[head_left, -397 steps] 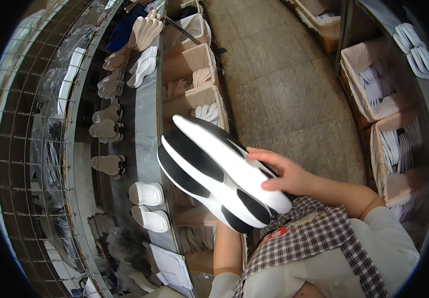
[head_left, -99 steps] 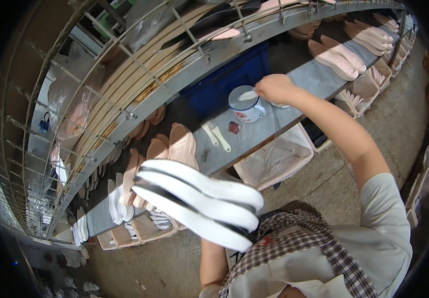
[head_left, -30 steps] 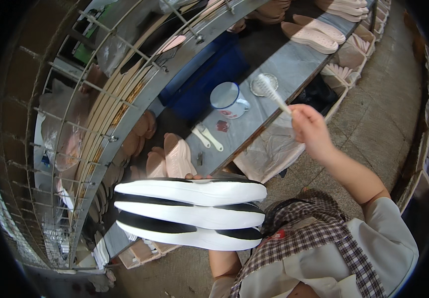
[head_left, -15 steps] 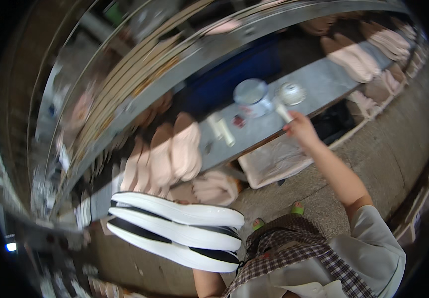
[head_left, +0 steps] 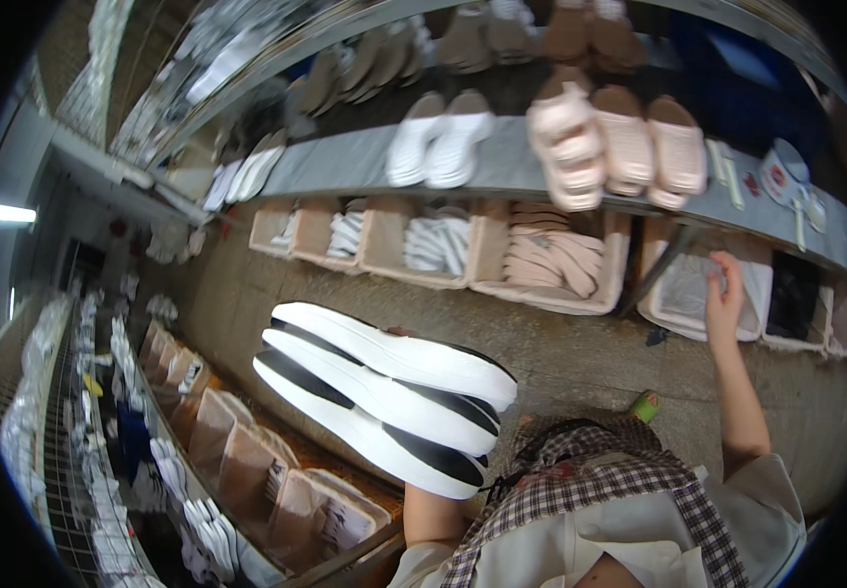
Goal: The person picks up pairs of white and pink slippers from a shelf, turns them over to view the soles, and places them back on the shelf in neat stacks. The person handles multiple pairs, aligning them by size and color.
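Note:
A stack of three white-and-black shoe soles [head_left: 384, 397] lies across my left forearm's end. My left hand [head_left: 399, 331] grips it from beneath; only a bit of the fingers shows at the upper edge. Out to the right, my right hand [head_left: 724, 289] is raised over a lined bin [head_left: 661, 312], with its fingers loosely bent and apart and nothing in them. Beyond it on the grey bench stand a white enamel mug [head_left: 782, 169] and a white-handled tool [head_left: 800, 225], apart from the hand.
Pink soles [head_left: 627, 142] and white soles [head_left: 443, 137] rest along the grey bench [head_left: 340, 162]. Lined bins holding soles [head_left: 551, 255] stand below. At left, a second rack carries white soles [head_left: 213, 534] above more bins [head_left: 257, 470]. A blue crate [head_left: 737, 69] sits behind the bench.
My view has turned left. My right hand has let go of the white-handled tool, now beside the mug, and drawn back from the bench. The soles are still in my left hand.

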Demonstrator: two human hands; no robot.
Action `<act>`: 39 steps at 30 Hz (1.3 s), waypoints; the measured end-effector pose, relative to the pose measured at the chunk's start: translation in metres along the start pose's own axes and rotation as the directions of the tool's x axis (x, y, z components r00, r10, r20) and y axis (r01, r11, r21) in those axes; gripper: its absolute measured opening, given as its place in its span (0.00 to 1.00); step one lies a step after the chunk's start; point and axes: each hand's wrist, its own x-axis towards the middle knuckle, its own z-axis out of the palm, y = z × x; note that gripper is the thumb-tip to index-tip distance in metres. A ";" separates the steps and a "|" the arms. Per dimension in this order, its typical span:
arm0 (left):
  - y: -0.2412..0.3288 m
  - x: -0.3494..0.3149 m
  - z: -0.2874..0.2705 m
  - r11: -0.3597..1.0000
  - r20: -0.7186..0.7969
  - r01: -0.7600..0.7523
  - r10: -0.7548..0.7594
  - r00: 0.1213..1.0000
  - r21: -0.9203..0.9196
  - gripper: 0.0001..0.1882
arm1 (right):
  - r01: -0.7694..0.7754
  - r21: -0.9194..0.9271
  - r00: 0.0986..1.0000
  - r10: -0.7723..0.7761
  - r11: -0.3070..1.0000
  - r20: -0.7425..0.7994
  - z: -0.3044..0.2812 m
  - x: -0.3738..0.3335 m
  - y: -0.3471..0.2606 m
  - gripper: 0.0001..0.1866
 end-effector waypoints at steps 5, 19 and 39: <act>0.120 -0.006 -0.029 0.984 0.086 -0.078 0.092 0.992 -0.158 0.23 | 0.043 0.197 0.929 -0.112 0.979 0.352 0.166 -0.046 -0.132 0.06; 0.350 0.046 -0.166 0.782 -0.481 -0.519 0.622 0.618 0.345 0.21 | 0.054 0.516 0.506 -0.469 0.855 0.724 0.542 -0.073 -0.294 0.10; 0.707 0.331 -0.383 0.844 -0.669 -0.286 0.535 0.515 0.455 0.20 | -0.361 0.548 0.904 0.138 0.755 0.405 1.041 0.054 -0.464 0.24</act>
